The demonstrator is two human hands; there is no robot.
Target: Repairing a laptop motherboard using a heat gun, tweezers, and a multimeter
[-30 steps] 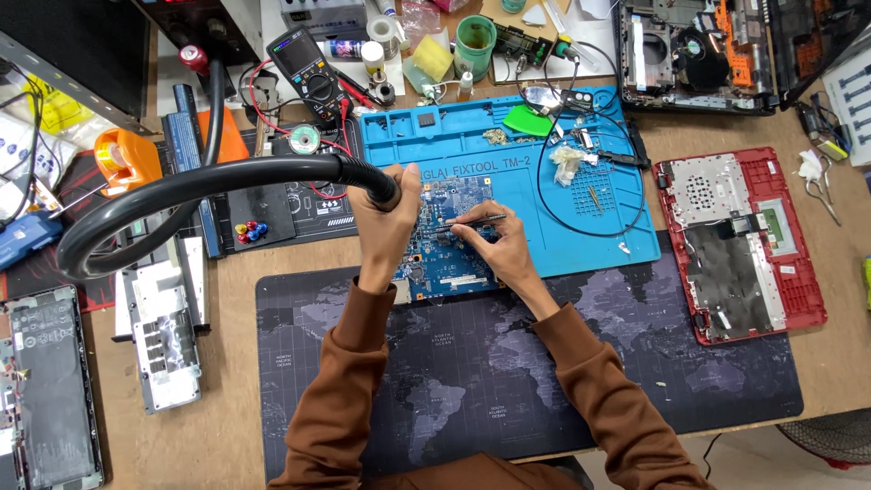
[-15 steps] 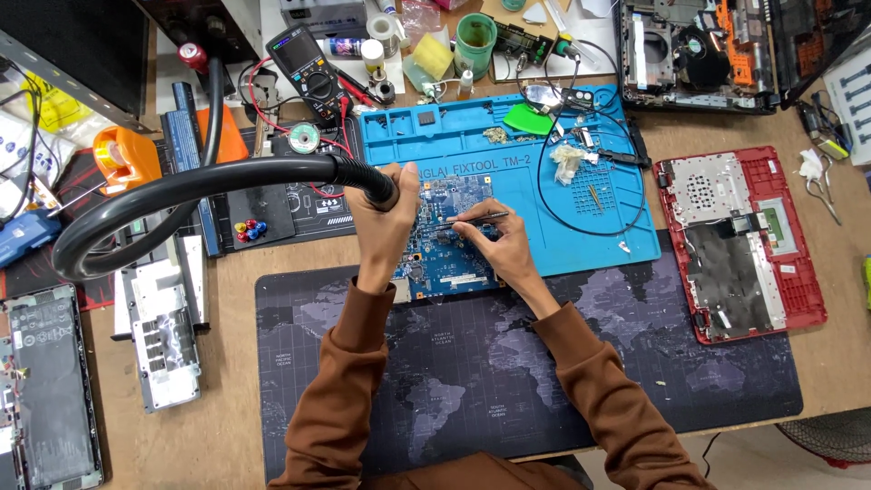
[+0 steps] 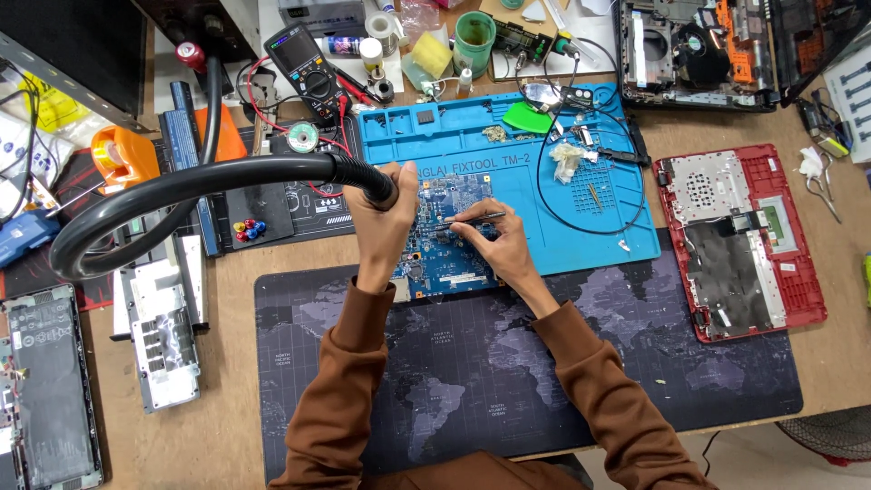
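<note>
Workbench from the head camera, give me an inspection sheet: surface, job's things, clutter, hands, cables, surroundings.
Surface: wooden bench with a blue repair mat and a dark map-print desk mat.
Job's things: blue circuit board; black hose nozzle; thin metal tool.
Clutter: multimeter, green cup, solder spool, red laptop shell.
Hands: left hand grips the nozzle; right hand holds the tool tip on the board.
Cables: thin black wire looped over the blue mat.
Surroundings: opened laptop chassis at the back.

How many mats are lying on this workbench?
2: a blue silicone repair mat at the centre back, under the blue circuit board, and a dark world-map desk mat in front. Clutter may hide others.
</note>
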